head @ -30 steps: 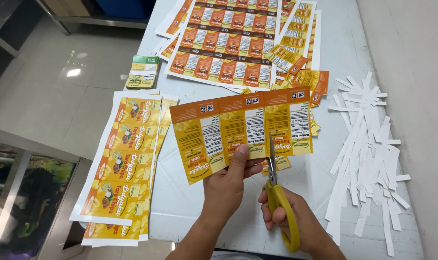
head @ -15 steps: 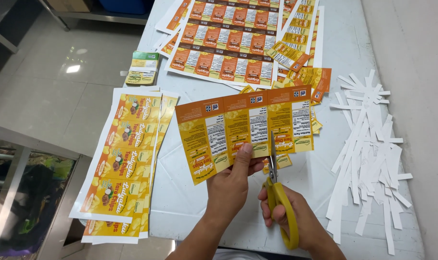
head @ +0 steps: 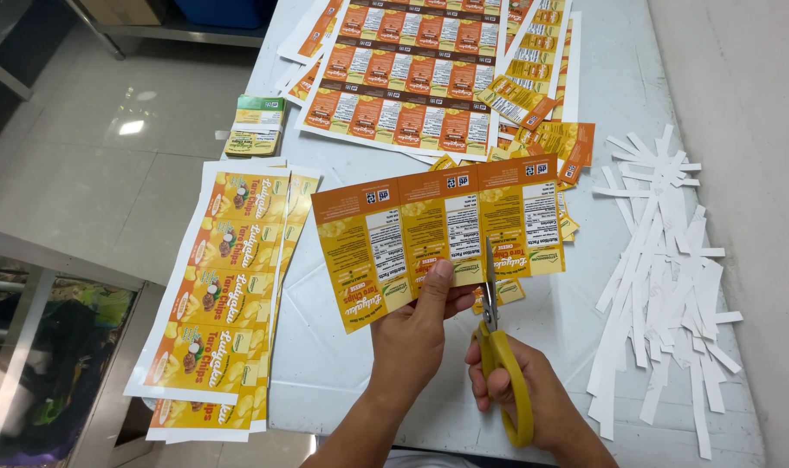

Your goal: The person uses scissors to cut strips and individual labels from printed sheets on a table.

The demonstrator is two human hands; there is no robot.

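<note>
A strip of yellow and orange labels (head: pixel 438 236) is pinched along its lower edge by the closed fingers (head: pixel 440 276) of the left hand (head: pixel 416 334), the thumb lying on the printed face, so that the strip is held up tilted above the desk (head: pixel 351 364). The handles of the yellow scissors (head: pixel 501 364) are gripped by the closed fingers of the right hand (head: pixel 533 399), and the blades are set upright into the strip's lower edge, just right of the left thumb, between two labels. Small cut labels (head: pixel 507 290) are seen lying on the desk beneath the strip. To the left, a stack of uncut yellow sheets (head: pixel 221 295) is laid lengthwise near the desk's edge, and a small pile of green-topped cards (head: pixel 254 126) is placed beyond it. At the far end, large printed sheets with orange and brown rows (head: pixel 412 78) are spread out, with loose orange labels (head: pixel 550 139) just beside them. Well apart on the right, a heap of narrow white paper offcuts (head: pixel 663 277) is scattered over the desk.
</note>
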